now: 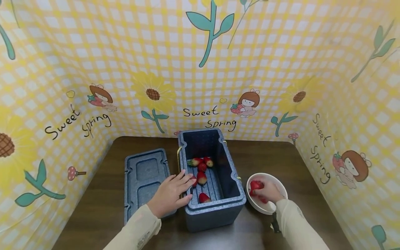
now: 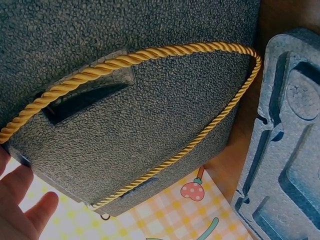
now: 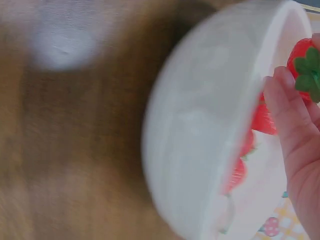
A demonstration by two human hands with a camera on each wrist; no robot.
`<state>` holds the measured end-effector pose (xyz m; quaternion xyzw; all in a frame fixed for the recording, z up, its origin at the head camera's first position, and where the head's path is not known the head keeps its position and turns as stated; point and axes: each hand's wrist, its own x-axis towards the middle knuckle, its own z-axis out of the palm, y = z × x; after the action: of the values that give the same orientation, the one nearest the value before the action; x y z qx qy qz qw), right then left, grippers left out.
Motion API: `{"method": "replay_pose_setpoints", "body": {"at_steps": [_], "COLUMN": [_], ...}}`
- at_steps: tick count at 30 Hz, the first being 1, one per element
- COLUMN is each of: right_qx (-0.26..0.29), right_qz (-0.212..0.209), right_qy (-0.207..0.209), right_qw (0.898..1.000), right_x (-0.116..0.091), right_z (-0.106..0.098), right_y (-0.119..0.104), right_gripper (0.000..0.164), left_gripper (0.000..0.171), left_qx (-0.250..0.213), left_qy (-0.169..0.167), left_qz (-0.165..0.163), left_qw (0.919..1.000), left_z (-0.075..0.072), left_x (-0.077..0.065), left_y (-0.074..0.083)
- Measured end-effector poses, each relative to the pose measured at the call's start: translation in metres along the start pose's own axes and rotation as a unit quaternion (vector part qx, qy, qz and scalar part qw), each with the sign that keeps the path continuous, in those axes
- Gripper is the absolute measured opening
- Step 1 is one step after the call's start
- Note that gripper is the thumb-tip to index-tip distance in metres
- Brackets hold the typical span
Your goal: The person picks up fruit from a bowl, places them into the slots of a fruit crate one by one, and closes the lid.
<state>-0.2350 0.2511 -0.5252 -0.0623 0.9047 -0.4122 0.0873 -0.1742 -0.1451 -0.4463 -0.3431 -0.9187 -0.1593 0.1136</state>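
Note:
My right hand [image 1: 270, 191] reaches into a white bowl [image 1: 282, 184] and pinches a red strawberry; its green leaves show in the right wrist view, where the strawberry [image 3: 302, 65] sits between thumb and fingers. More strawberries [image 3: 262, 120] lie inside the bowl. My left hand [image 1: 171, 192] rests with fingers extended on the left rim of a grey-blue foam box [image 1: 215, 205]. Inside that box are several small red-and-yellow fruits [image 1: 202, 177], partly hidden by the hand and wall. The left wrist view shows the left fingers [image 2: 42, 212] at the box's edge.
Left of the box lies its matching foam lid [image 1: 150, 172], partly under the left forearm. A twisted gold cord [image 2: 185, 48] hangs along the box's side. Brown wooden tabletop [image 1: 97, 208] surrounds them, with yellow checked cloth [image 1: 200, 83] at the back and sides.

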Motion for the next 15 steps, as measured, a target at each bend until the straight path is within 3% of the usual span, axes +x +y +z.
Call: {"method": "replay_pose_setpoints", "body": {"at_steps": [7, 15], "right_qx": [-0.019, -0.057], "right_qz": [0.037, -0.008], "right_qy": [-0.011, -0.033], "right_qw": [0.999, 0.998], "right_x": [0.013, 0.024], "right_z": [-0.035, -0.063], "right_y": [-0.040, -0.060], "right_gripper": [0.046, 0.045], "left_gripper": [0.048, 0.049], "left_qx": [-0.011, -0.005], "left_qy": [0.012, -0.009], "left_qz": [-0.007, -0.007], "left_qw": [0.9998, 0.9999], "left_z": [0.001, -0.001], "left_x": [0.000, -0.001], "left_y": [0.000, 0.000]}}
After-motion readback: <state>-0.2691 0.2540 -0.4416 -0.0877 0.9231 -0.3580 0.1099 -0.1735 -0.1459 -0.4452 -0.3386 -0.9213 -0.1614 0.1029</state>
